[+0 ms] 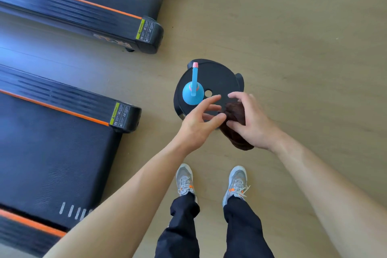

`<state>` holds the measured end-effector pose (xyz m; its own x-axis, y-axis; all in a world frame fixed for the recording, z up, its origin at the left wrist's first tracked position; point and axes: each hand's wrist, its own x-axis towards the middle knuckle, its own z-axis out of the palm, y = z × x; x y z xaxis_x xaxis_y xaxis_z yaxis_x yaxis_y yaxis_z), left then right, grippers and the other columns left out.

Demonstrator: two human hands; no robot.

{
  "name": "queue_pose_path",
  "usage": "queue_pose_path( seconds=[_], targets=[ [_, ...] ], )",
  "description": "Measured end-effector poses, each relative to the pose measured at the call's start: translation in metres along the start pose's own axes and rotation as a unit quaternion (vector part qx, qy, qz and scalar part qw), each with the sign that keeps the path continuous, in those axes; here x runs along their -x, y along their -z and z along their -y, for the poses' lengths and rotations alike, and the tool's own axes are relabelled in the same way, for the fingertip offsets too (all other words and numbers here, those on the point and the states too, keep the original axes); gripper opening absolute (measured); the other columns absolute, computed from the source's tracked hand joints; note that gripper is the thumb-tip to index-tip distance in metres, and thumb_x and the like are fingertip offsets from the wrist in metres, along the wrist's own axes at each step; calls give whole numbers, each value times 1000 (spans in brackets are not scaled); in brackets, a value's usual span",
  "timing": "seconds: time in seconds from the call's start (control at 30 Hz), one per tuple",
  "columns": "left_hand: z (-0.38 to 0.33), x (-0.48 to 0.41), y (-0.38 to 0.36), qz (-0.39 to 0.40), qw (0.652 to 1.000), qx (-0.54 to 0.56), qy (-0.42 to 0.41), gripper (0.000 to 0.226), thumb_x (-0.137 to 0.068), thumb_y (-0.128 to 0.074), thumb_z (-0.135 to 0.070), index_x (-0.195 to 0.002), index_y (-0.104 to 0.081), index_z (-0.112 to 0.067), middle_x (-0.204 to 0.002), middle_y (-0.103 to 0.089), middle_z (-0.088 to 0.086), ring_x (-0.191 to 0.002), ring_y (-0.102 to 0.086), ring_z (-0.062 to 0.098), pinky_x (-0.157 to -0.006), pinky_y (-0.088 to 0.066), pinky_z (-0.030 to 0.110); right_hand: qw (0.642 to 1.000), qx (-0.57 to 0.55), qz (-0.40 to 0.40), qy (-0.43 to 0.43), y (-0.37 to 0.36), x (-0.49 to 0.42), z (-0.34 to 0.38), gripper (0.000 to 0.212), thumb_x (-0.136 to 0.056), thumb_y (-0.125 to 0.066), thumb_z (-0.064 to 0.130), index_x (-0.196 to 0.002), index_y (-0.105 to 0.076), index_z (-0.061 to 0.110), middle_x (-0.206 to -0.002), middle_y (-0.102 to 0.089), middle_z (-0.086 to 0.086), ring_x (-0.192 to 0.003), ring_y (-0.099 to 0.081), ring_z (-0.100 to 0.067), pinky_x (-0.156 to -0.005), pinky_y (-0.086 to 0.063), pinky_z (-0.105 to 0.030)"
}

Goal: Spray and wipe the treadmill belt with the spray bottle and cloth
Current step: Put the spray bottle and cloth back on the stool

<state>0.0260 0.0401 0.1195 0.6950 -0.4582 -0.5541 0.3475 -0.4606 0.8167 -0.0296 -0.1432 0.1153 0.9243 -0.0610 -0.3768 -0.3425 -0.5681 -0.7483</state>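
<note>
Below, two treadmills (pixel 52 153) (pixel 88 8), one spray bottle (pixel 193 92), one cloth (pixel 236 111)

The left forearm (pixel 125 190) and right forearm (pixel 314 174), both bare, reach forward and converge, so the hands meet at the cloth (pixel 234 111). The right hand (pixel 251 121) holds the cloth from its right side, back of the hand up, thumb against the fabric and fingers curved over its top. The left hand (pixel 196 125) hangs just left of the cloth, fingers spread and loosely bent, tips at the cloth's left edge; contact cannot be told.
</note>
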Motion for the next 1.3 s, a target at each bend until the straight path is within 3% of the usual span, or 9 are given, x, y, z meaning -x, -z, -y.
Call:
queue_pose_path(
  seconds=[0.13,0.27,0.43,0.53,0.7,0.8,0.97,1.03,1.3],
  targets=[
    [-8,-8,-11,-68,996,-51,-21,28,-94,-76,-13,-113,-73,-33,-98,-71,-18,-84,-73,14,-86,-60,26,999,36,10,35,-4,6,-7,79,-80,-76,18,-147,-33,18,-122,-32,2,-118,-33,-15,-99,-24,-22],
    [-11,-13,-18,-114,993,-38,-21,27,-91,-76,-5,-95,-73,-32,-92,-74,-15,-69,-67,-1,-78,-61,22,999,15,30,7,-4,6,-22,70,-84,-56,41,-147,-34,19,-123,-36,0,-119,-32,-15,-101,-23,-23],
    [-21,-10,-26,-133,987,-83,-32,20,-92,-78,-8,-98,-74,-27,-91,-72,-15,-81,-68,3,-77,-54,9,998,-22,-63,-6,16,0,-34,24,-97,-57,28,-122,-56,26,-116,-56,4,-114,-50,-22,-92,-36,-30],
    [-22,-6,-33,-150,981,-119,-20,21,-95,-76,-9,-104,-71,-27,-94,-67,-18,-87,-65,0,-74,-48,0,997,-31,-57,-43,37,-2,-33,20,-94,-65,17,-107,-57,30,-107,-64,8,-102,-58,-17,-81,-40,-28],
    [-27,-6,-43,-110,979,-170,21,35,-100,-67,-9,-133,-65,-21,-101,-63,-13,-90,-63,6,-95,-52,22,999,-8,-35,-31,56,-1,-34,30,-84,-60,4,-93,-60,32,-91,-71,12,-82,-66,-13,-76,-55,-38],
    [-32,-8,-52,-71,977,-200,-1,29,-103,-63,-14,-130,-70,-22,-106,-62,-6,-97,-59,12,-92,-49,27,999,-15,-32,-24,64,-1,-35,32,-83,-60,2,-91,-64,32,-82,-72,17,-74,-66,-5,-71,-53,-30],
    [-33,-9,-53,-179,952,-228,-99,14,-99,-72,-24,-110,-78,-18,-105,-65,-9,-95,-56,8,-83,-40,13,1000,-20,-1,15,74,-1,-36,36,-88,-65,9,-94,-63,44,-96,-60,12,-84,-60,-1,-74,-43,-18],
    [-40,-6,-50,-208,936,-248,-140,9,-98,-72,-20,-105,-78,-17,-102,-65,-14,-99,-55,12,-85,-39,16,999,22,31,7,77,1,-37,25,-86,-69,20,-87,-60,43,-95,-50,8,-85,-55,-5,-74,-43,-25],
    [-85,15,-33,-137,911,-344,-181,10,-104,-63,-27,-104,-72,-22,-85,-58,-16,-82,-55,11,-68,-46,32,982,171,70,41,117,17,-15,25,-82,-80,39,-74,-57,35,-100,-51,11,-98,-50,-16,-82,-44,-36]
  ],
)
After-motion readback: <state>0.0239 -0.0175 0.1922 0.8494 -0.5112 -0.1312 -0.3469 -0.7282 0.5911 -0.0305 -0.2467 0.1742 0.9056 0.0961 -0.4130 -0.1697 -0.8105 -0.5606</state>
